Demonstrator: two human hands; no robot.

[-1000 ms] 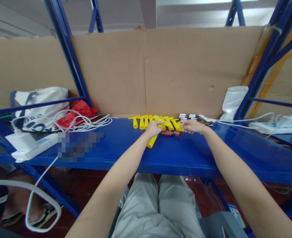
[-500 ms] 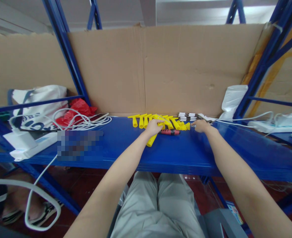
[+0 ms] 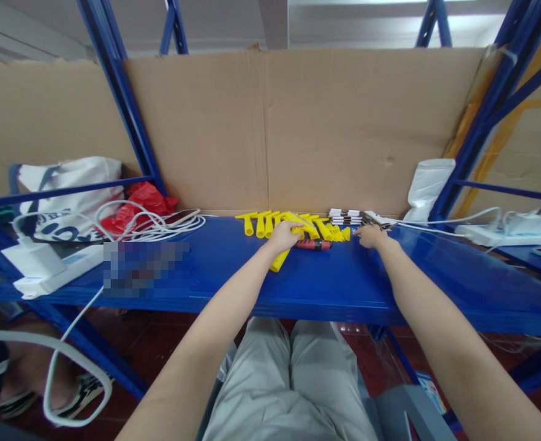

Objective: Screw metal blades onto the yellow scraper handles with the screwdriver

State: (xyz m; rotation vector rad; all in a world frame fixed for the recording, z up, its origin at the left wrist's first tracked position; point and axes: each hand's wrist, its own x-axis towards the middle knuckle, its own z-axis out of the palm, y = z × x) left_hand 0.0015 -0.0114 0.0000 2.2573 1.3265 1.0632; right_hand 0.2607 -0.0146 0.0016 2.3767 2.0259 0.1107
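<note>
My left hand [image 3: 283, 239] is closed around a yellow plastic piece with a tubular handle [image 3: 278, 262], whose lower end points toward me. Behind it, several similar yellow T-shaped pieces [image 3: 260, 226] lie in a row. A red and black cylindrical tool [image 3: 314, 244] rests just right of my left hand. My right hand [image 3: 373, 236] reaches down to the shelf with its fingers bent together, beside small yellow parts [image 3: 345, 234]. Tiny bits seem to lie at its fingertips, too small to name. Whatever it pinches is hidden.
The blue shelf [image 3: 233, 282] backs onto a cardboard wall [image 3: 344, 122]. White-and-black packets [image 3: 345, 216] lie behind the yellow parts. Coiled white cables [image 3: 169, 226], a red bag [image 3: 141, 205] and a power strip [image 3: 59, 275] are left; another power strip [image 3: 491, 236] is right.
The view has shifted very slightly. My right fingers have moved a little at the same spot; my left hand keeps its hold on the yellow piece.
</note>
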